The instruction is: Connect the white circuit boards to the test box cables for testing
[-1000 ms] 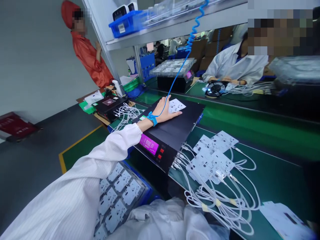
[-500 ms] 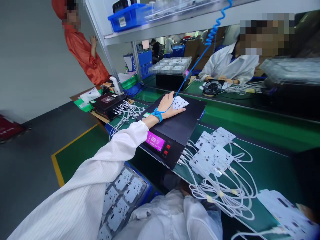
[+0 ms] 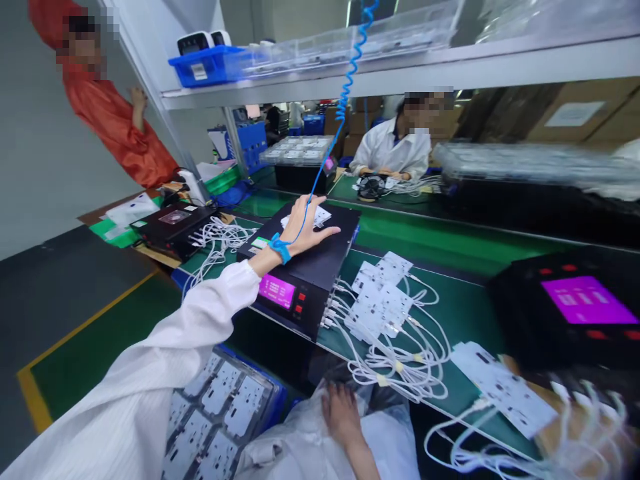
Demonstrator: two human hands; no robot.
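My left hand [image 3: 306, 227], with a blue wrist strap [image 3: 280, 248] on its wrist, reaches over a black box [image 3: 320, 257] that has a lit pink screen [image 3: 278, 292]. Its fingers are spread, and a white circuit board [image 3: 321, 217] lies on the box beside them, partly hidden by the hand. Whether the fingers touch the board I cannot tell. Down on my lap, my right hand [image 3: 343, 417] rests flat on the pale clothing, fingers a little apart and holding nothing. White cables [image 3: 395, 363] run from the box to several white circuit boards [image 3: 377, 307] on the green bench.
Below the bench edge is a tray [image 3: 220, 433] of white boards. Another screened black box [image 3: 575, 307] stands at right, near a cabled board [image 3: 505, 387]. A shelf [image 3: 310, 90] crosses above. Two people, one in orange [image 3: 110, 120], one in white [image 3: 393, 150], are nearby.
The view has swung right, bringing the right-hand box and its screen into sight. My right hand has come into view on my lap. My left hand stays over the box, fingers spread.
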